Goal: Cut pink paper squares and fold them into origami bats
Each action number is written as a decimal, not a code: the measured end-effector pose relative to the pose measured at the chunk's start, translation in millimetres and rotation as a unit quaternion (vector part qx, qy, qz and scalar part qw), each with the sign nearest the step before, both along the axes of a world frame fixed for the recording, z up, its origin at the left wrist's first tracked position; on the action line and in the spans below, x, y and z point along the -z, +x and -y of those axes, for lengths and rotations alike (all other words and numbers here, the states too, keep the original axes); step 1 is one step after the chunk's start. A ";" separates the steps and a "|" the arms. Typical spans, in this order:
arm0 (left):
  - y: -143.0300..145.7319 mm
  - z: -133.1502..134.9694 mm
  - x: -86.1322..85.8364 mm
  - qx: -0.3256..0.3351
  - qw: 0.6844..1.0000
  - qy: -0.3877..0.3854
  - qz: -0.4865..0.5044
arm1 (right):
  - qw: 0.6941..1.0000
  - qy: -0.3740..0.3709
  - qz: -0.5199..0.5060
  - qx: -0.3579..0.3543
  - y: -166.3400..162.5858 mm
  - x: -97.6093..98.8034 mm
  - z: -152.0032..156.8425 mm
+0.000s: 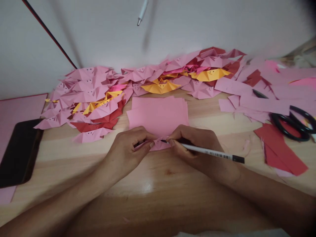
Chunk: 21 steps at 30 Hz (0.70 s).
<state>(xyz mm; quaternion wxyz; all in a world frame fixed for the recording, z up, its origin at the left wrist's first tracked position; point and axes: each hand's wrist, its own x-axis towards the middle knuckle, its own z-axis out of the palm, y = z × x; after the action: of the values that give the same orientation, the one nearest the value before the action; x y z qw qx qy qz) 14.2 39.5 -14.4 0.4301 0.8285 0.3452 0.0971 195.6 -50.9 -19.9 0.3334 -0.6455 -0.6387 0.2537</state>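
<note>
My left hand (130, 148) is closed in a pinch on a small folded pink paper piece (159, 144) lying on the wooden table (153, 184). My right hand (195, 141) grips a white pen (212, 152), its dark tip resting on that folded piece. Just behind both hands lies a stack of flat pink paper sheets (158, 113).
A long heap of folded pink, red and yellow paper figures (103, 92) runs along the wall. Black scissors (293, 121) and red and pink paper scraps (281, 148) lie at the right. A black phone (19, 151) rests on pink paper at the left.
</note>
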 end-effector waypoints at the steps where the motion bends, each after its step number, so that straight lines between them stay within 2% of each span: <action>1: 0.1 0.0 -0.2 0.000 1.000 0.001 0.000 | 1.000 -0.002 -0.001 -0.002 0.1 0.1 0.1; 21: 0.4 0.8 -3.1 0.002 1.000 0.002 -0.012 | 1.000 -0.002 -0.004 -0.009 0.0 -1.0 -0.1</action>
<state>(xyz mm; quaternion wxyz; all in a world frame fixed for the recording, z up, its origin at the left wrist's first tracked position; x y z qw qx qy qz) 14.6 38.7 -11.3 0.4246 0.8309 0.3488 0.0875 195.6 -50.9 -18.9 0.3322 -0.6396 -0.6424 0.2606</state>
